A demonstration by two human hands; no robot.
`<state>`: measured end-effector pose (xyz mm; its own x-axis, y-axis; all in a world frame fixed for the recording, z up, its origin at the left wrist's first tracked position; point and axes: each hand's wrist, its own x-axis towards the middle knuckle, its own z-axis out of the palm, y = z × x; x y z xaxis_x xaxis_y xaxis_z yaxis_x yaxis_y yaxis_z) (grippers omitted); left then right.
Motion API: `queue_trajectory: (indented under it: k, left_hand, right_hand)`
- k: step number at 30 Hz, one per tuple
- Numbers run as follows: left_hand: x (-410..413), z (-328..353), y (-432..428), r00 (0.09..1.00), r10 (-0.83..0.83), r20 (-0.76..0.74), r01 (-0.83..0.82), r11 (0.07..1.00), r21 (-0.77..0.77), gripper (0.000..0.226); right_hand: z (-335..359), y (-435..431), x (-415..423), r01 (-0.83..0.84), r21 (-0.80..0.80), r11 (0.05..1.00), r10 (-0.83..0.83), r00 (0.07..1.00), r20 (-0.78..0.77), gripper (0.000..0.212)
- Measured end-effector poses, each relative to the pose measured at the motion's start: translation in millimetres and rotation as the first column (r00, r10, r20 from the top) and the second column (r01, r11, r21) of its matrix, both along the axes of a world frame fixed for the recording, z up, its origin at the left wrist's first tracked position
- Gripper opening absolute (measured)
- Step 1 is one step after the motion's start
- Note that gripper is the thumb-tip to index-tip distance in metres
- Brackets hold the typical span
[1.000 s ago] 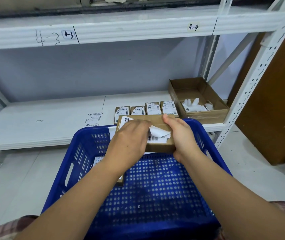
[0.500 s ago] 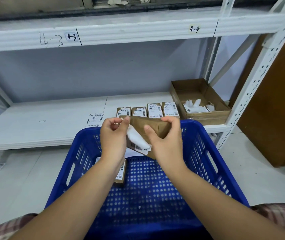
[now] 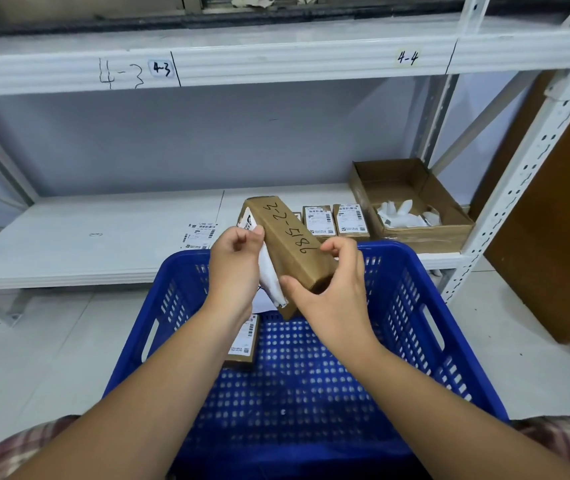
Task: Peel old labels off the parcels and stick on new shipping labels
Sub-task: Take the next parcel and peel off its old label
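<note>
1. A brown cardboard parcel (image 3: 290, 244) is held tilted over the far end of a blue perforated basket (image 3: 408, 299). Its handwritten side faces up.
2. The right hand (image 3: 332, 292) grips the parcel's near, lower end, with the thumb on the left edge and the fingers curled over the right.
3. The left hand (image 3: 235, 268) pinches the top of a white old label (image 3: 271, 278) between thumb and forefinger. The label hangs loose along the parcel's left face.
4. A second labelled parcel (image 3: 243, 341) lies in the basket, partly under the left forearm.
5. On the white shelf (image 3: 86, 244) beyond the basket, labelled parcels (image 3: 318, 221) stand in a row, with a sheet of labels (image 3: 200, 233) to their left.
6. At far right on the shelf, an open cardboard tray (image 3: 415, 233) holds crumpled white label scraps (image 3: 401, 213).
</note>
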<state>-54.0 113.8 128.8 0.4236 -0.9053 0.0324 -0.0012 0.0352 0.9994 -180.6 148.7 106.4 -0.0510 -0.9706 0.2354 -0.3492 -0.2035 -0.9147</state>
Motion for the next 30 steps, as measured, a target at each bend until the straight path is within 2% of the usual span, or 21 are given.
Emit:
queue_trajectory:
  k: [3, 4, 6, 8, 9, 12, 16, 24, 30]
  left_hand:
    - [1, -2, -2, 0.964, -0.028, 0.266, 0.040, 0.998, -0.039, 0.029]
    - [0, -2, -1, 0.915, -0.041, 0.403, 0.070, 0.996, -0.057, 0.029]
    - [-2, -3, 4, 0.758, -0.034, 0.651, 0.157, 0.979, -0.131, 0.026]
    - [-4, -4, 6, 0.630, -0.042, 0.776, 0.267, 0.949, -0.165, 0.022]
    - [-4, -6, 6, 0.599, -0.064, 0.798, 0.313, 0.936, -0.160, 0.021]
    - [-4, -4, 6, 0.574, -0.170, 0.801, 0.413, 0.905, -0.104, 0.021]
    - [-1, -1, 9, 0.525, -0.314, 0.791, 0.488, 0.873, 0.023, 0.028]
    - [0, 4, 13, 0.627, -0.387, 0.676, 0.494, 0.868, 0.039, 0.027]
    - [-2, 7, 14, 0.708, -0.406, 0.578, 0.485, 0.874, 0.020, 0.022]
  right_hand:
    - [3, -4, 0, -0.087, 0.087, 0.992, 0.093, 0.993, -0.071, 0.059]
    - [4, -6, -1, -0.108, 0.120, 0.987, 0.117, 0.990, -0.072, 0.059]
    - [4, -11, -3, -0.129, 0.154, 0.980, 0.135, 0.990, -0.028, 0.059]
    - [5, -16, -7, -0.131, 0.142, 0.981, 0.132, 0.991, 0.000, 0.064]
    - [5, -17, -9, -0.139, 0.125, 0.982, 0.139, 0.990, 0.002, 0.068]
    - [9, -21, -16, -0.188, 0.104, 0.977, 0.189, 0.982, 0.003, 0.082]
    - [11, -22, -24, -0.337, 0.217, 0.916, 0.321, 0.941, 0.106, 0.092]
    - [5, -23, -23, -0.350, 0.266, 0.898, 0.236, 0.895, 0.378, 0.076]
    - [6, -27, -23, -0.315, 0.247, 0.916, 0.186, 0.881, 0.435, 0.070]
